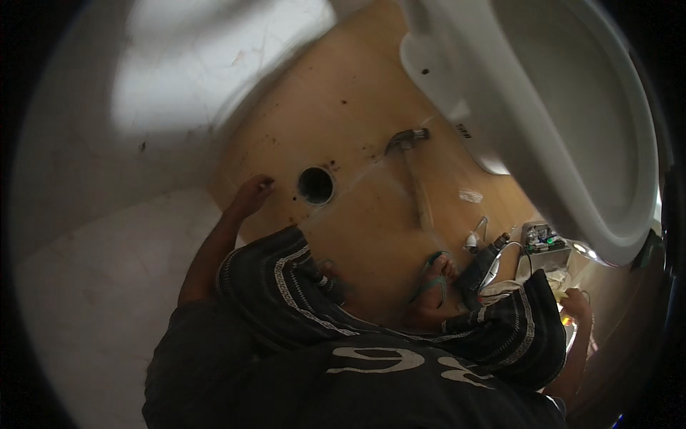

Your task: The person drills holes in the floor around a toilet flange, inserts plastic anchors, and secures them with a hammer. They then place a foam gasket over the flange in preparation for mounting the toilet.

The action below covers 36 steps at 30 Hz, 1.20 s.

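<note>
My left hand [256, 194] hovers over the tan floor, just left of a round drain hole [315, 186]. Its fingers are curled together, with a small pale spot at the tips that I cannot make out. Far to the right, my right hand [576, 306] reaches down past my knee. Its fingers are bent around or against something small and yellowish, too dim to name. Close to that hand stands an open metal box [547, 239] of small items. A claw hammer [413, 179] lies on the floor right of the hole, its head pointing away from me.
A white ceramic toilet [493, 79] looms tilted at the upper right. A dark power tool [480, 273] lies beside my sandaled foot [433, 282]. A small clear wrapper [470, 195] lies on the floor. Pale marbled wall [143, 143] runs along the left. Dark specks surround the hole.
</note>
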Each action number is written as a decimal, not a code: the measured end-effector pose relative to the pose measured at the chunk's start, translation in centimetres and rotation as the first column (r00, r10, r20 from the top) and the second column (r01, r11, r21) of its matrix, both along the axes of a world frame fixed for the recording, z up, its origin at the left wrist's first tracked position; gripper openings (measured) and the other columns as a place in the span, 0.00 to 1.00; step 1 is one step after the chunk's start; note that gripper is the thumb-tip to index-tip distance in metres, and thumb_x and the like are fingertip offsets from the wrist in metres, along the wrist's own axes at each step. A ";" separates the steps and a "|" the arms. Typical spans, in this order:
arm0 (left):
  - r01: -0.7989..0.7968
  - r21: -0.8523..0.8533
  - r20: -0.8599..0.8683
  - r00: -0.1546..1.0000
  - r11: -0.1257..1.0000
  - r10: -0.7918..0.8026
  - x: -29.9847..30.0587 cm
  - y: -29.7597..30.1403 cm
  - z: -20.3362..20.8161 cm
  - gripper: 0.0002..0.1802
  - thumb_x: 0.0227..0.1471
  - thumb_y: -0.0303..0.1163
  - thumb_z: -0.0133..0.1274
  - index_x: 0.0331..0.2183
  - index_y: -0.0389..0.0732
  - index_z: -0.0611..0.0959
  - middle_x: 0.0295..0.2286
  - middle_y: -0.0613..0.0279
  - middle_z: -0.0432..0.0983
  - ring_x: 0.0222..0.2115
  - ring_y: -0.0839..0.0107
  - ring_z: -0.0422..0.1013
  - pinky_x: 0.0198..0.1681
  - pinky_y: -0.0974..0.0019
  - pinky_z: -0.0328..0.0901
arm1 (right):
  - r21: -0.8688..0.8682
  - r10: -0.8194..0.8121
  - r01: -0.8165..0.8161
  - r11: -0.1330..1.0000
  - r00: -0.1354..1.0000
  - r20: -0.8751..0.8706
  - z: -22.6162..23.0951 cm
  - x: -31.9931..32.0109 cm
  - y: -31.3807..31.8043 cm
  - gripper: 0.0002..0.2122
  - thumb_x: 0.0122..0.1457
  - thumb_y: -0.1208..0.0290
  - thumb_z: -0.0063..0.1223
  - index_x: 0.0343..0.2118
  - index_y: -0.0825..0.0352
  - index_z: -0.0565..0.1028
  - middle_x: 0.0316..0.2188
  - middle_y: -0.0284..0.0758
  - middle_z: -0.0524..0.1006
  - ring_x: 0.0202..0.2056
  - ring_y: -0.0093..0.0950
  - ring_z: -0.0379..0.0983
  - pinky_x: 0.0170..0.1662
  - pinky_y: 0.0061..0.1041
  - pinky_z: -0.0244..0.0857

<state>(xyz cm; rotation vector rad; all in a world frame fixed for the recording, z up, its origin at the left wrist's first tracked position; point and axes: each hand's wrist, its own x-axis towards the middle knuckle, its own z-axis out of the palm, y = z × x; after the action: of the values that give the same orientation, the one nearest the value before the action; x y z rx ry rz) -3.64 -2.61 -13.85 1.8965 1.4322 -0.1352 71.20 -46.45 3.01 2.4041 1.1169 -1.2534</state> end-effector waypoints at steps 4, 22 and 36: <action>-0.110 0.089 0.224 0.971 0.990 0.087 -0.4 -1.0 -5.4 0.17 0.59 0.36 0.60 0.46 0.36 0.83 0.41 0.51 0.81 0.42 0.61 0.78 0.48 0.61 0.71 | 0.070 0.056 -0.030 0.997 0.910 -0.410 -4.8 -7.4 7.7 0.17 0.56 0.66 0.59 0.43 0.74 0.80 0.37 0.49 0.82 0.39 0.44 0.80 0.45 0.39 0.72; -0.019 0.165 0.430 0.901 0.986 -0.055 2.7 -3.3 -15.9 0.28 0.45 0.49 0.70 0.50 0.57 0.87 0.49 0.58 0.71 0.56 0.59 0.64 0.63 0.53 0.57 | 0.659 0.403 -0.153 0.737 0.882 -0.246 -26.4 -40.3 37.6 0.16 0.63 0.70 0.59 0.53 0.64 0.76 0.39 0.47 0.76 0.38 0.42 0.78 0.40 0.40 0.75; -0.095 0.223 0.183 0.982 0.970 0.054 6.3 -5.4 -12.8 0.25 0.45 0.58 0.68 0.46 0.65 0.90 0.48 0.63 0.68 0.52 0.63 0.61 0.62 0.56 0.54 | 0.683 0.374 -0.373 0.628 0.914 0.155 -30.0 -42.1 34.8 0.18 0.66 0.63 0.48 0.59 0.56 0.70 0.41 0.41 0.77 0.38 0.43 0.79 0.39 0.45 0.75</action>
<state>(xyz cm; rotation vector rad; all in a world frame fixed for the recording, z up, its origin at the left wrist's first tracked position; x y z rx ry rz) 2.68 -7.99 -26.67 1.9803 1.4460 0.2404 29.14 -11.61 -27.00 2.3841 2.2974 -0.7504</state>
